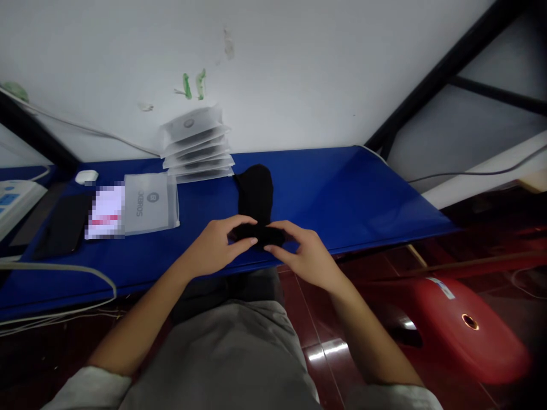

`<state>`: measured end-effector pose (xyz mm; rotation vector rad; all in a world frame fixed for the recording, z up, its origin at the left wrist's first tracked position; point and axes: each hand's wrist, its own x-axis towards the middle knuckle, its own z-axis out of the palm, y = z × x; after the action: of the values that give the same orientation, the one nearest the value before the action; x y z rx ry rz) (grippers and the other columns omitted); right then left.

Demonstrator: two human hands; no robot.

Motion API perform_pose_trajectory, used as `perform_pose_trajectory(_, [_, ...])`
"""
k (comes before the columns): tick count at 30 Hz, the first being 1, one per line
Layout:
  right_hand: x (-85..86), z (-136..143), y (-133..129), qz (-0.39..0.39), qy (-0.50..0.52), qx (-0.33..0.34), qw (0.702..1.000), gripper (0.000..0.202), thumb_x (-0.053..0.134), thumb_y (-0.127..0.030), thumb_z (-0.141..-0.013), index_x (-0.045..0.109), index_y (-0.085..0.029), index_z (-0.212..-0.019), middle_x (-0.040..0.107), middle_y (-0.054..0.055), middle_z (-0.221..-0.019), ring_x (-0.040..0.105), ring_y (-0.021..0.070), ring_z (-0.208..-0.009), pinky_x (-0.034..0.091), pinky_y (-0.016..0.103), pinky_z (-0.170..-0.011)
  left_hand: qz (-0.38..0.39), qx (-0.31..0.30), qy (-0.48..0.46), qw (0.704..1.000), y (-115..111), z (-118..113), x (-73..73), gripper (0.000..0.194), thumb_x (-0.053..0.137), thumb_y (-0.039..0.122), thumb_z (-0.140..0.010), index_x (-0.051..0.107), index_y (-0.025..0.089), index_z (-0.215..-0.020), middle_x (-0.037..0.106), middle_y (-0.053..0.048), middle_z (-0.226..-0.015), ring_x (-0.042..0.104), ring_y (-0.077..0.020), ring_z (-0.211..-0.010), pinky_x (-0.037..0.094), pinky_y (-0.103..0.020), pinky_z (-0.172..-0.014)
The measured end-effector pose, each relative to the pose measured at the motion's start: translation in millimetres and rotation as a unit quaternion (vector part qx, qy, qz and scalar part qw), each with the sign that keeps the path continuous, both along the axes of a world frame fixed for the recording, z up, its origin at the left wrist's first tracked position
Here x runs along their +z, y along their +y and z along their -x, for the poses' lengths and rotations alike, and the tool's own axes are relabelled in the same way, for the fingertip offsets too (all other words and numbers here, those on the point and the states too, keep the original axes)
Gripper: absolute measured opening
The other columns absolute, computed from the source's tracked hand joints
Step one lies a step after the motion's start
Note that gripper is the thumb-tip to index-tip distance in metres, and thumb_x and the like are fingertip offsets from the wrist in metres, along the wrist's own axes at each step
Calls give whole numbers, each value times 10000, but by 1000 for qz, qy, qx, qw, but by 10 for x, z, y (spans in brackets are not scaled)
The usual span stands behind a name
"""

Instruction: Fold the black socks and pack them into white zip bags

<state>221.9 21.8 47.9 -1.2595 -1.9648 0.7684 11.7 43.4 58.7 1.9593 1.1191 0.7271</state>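
A piece of black fabric (257,191) lies on the blue table (316,188), its rounded end toward the wall. My left hand (217,245) pinches the left side of its near, bunched part between thumb and fingers. On the right side of that same part, my right hand (301,250) has its thumb and fingers closed around the fabric. The two thumbs are a short gap apart near the table's front edge. Some of my fingers are hidden under or behind the cloth.
Several frosted zip bags (196,148) stand fanned against the wall. Another printed bag (149,205) lies flat at left, beside a black phone (64,222) and a white case (86,176). A red stool (465,330) stands at right; a cable (102,273) loops at lower left.
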Motion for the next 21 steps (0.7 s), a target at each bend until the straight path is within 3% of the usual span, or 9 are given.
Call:
perform_pose_trajectory(4, [-5,0,137,13,36,-47,998,298,674,-333,-768,621,-225,-1041,634,-12,-767,573,141,-658,490,291,-651,36,49,-17,998,173,-75,21,328,639,342,-803,646,203,-1100,693,-16,-878,634,-151,-747,518,-304,-732])
perform_pose_trajectory(10, [-106,-6,465,36,60,-87,994,336,697,-403,-733,642,-206,-1000,455,-65,-591,429,107,-529,377,253,-500,48,109,-15,993,470,-207,-22,355,659,350,-794,644,152,-1088,692,-66,-945,648,-185,-854,517,-333,-796])
perform_pose_trajectory(12, [-177,-1,577,21,44,-108,993,347,698,-417,-734,639,-198,-996,491,-51,-610,468,119,-546,409,266,-524,18,143,19,989,526,-253,-57,366,632,356,-823,622,142,-1119,685,-81,-966,647,-197,-870,515,-358,-822])
perform_pose_trajectory(15, [-291,9,665,-52,-14,-165,985,372,684,-408,-762,623,-172,-1043,618,33,-769,585,177,-674,496,334,-654,-99,185,97,973,504,-300,-138,385,555,312,-885,539,141,-1229,628,-128,-1135,624,-232,-974,503,-411,-874])
perform_pose_trajectory(18, [-335,9,587,-152,-73,-183,969,307,588,-362,-854,619,-161,-1084,654,133,-1009,629,256,-904,514,425,-812,-215,126,146,957,367,-287,-230,391,506,247,-909,485,132,-1282,569,-153,-1248,556,-263,-1137,476,-425,-947])
perform_pose_trajectory(21, [-287,-1,384,-212,-114,-140,960,274,494,-316,-917,626,-201,-1127,646,137,-1156,595,282,-1087,486,468,-919,-257,39,168,951,217,-228,-305,357,458,239,-934,490,161,-1281,584,-131,-1253,552,-252,-1161,472,-426,-970])
